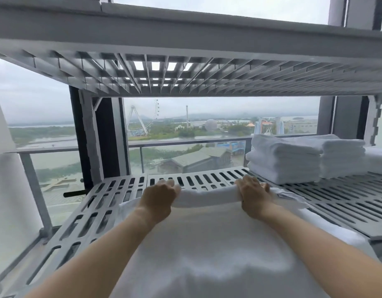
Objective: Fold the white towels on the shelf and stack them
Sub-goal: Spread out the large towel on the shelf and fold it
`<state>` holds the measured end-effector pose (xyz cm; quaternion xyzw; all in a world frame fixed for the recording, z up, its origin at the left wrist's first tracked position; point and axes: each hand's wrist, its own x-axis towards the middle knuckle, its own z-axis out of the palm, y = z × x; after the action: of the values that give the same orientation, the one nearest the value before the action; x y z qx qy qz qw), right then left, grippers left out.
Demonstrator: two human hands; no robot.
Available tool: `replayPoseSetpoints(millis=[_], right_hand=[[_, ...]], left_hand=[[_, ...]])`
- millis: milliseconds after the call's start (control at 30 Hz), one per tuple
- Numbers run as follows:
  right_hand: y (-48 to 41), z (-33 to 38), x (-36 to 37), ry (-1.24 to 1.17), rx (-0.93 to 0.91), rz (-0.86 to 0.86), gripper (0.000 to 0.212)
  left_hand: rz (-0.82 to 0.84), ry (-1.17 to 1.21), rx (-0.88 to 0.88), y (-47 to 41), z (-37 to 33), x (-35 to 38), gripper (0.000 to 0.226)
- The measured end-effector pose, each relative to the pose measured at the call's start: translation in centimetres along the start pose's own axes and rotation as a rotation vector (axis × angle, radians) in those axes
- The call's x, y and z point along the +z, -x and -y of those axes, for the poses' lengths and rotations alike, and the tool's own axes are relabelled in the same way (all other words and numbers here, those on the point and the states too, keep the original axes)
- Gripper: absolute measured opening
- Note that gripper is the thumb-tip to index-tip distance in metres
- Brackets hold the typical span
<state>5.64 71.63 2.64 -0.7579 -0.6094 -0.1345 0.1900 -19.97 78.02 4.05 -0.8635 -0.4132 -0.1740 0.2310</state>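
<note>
A large white towel [207,244] lies spread over the slotted grey shelf [95,214], reaching from the middle of the shelf down to the bottom of the view. Its far edge is lifted into a thick fold. My left hand [159,198] grips the left end of that fold, and my right hand [253,195] grips the right end. A stack of folded white towels [284,160] stands at the back right of the shelf, with a second folded pile [343,157] right beside it.
Another grey slotted shelf [185,76] hangs low overhead. Grey uprights [90,138] stand at the back left and back right. Behind the shelf is a window onto a balcony rail. Bare slotted shelf shows left of the towel and in front of the stacks.
</note>
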Motion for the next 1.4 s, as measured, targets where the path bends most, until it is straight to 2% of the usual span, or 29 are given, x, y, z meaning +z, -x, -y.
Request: replayPoseSetpoints(millis=[200, 333, 400, 533, 667, 767, 867, 933, 1067, 1167, 1267, 1367, 1400], right_hand=[[-4.9, 0.4, 1.7, 0.033, -0.052, -0.090, 0.042], [-7.0, 0.4, 3.8, 0.044, -0.135, -0.046, 0.045], [-7.3, 0.0, 4.9, 0.072, -0.212, -0.015, 0.048], [-7.4, -1.5, 5.1, 0.071, -0.369, -0.065, 0.059], [-6.4, -3.3, 3.8, -0.013, -0.546, -0.052, 0.055], [-5.1, -4.3, 3.2, -0.028, -0.597, -0.152, 0.045], [-4.2, -4.3, 2.6, 0.056, -0.541, -0.266, 0.033], [-3.9, -4.1, 2.2, 0.111, -0.485, -0.255, 0.032], [-4.1, -3.0, 2.1, 0.351, -0.361, -0.247, 0.038], [-4.9, -1.8, 1.9, 0.435, -0.275, -0.274, 0.038], [-6.5, -1.3, 2.0, 0.447, -0.231, -0.150, 0.024], [-8.4, -0.8, 1.8, 0.363, -0.185, -0.256, 0.017], [-9.3, -0.7, 2.1, 0.339, -0.180, -0.219, 0.013]], left_hand=[[0.011, -0.059, -0.067, -2.8, 1.6, 1.3, 0.036], [0.100, -0.097, -0.078, -3.4, 1.4, 3.3, 0.045], [0.117, -0.094, -0.028, -3.2, 1.2, 4.2, 0.055], [0.029, -0.090, 0.098, -3.0, 1.1, 4.2, 0.065], [0.042, -0.021, 0.127, -2.7, 0.7, 3.4, 0.057], [0.009, -0.012, 0.133, -2.4, 0.4, 3.1, 0.043], [-0.089, -0.027, 0.128, -2.0, 0.2, 2.6, 0.021], [-0.111, -0.065, 0.115, -1.9, -0.1, 2.5, 0.016], [-0.101, -0.131, 0.096, -2.0, -1.0, 2.5, 0.021], [-0.093, -0.156, 0.074, -2.5, -1.2, 2.5, 0.029], [-0.062, -0.246, 0.045, -3.7, -0.7, 3.2, 0.031], [-0.118, -0.279, -0.006, -5.9, 0.2, 3.6, 0.031], [-0.149, -0.269, -0.014, -6.8, 0.4, 3.8, 0.034]])
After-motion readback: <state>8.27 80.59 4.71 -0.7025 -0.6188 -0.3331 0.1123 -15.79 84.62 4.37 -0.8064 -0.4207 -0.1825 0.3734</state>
